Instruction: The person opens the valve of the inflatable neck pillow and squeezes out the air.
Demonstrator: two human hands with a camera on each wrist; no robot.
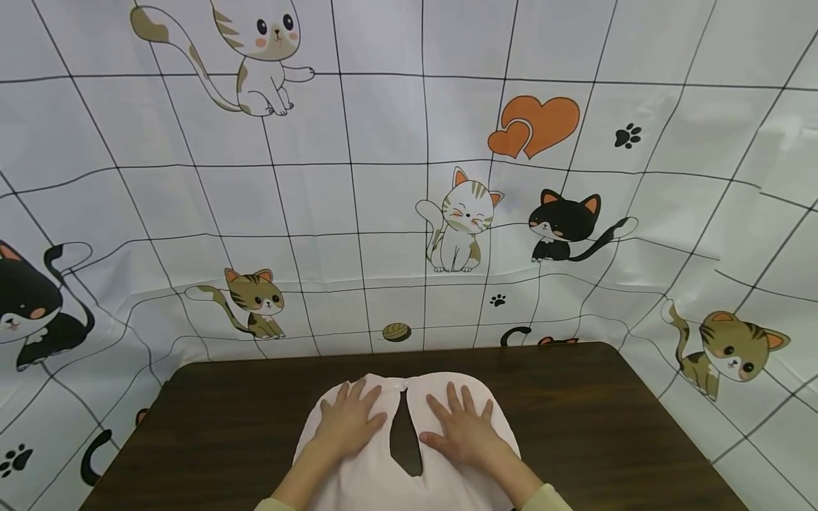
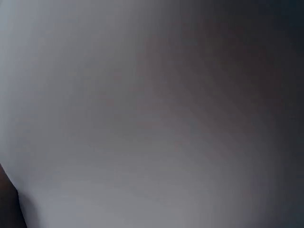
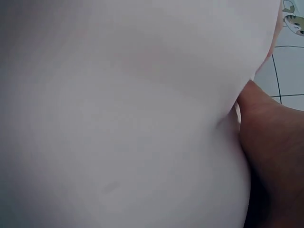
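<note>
A pale pink, bib-like cloth (image 1: 367,482) lies on the dark wooden table, its two rounded lobes meeting at the top middle. Between the lobes runs a long teardrop opening that shows the table beneath. My left hand (image 1: 347,420) rests on the left lobe with its fingers spread. On the right lobe my right hand (image 1: 465,429) lies likewise, fingers spread and thumb toward the opening. Pale, blurred cloth (image 2: 109,128) fills most of the left wrist view. In the right wrist view the cloth (image 3: 133,123) covers most of the frame, with part of my hand (image 3: 273,133) beside it.
The brown tabletop (image 1: 594,433) extends to both sides of the cloth and behind it. A white sheet (image 1: 383,199) with black grid lines and printed cats hangs behind the table and along both sides. Light yellow sleeves (image 1: 544,499) show at the bottom.
</note>
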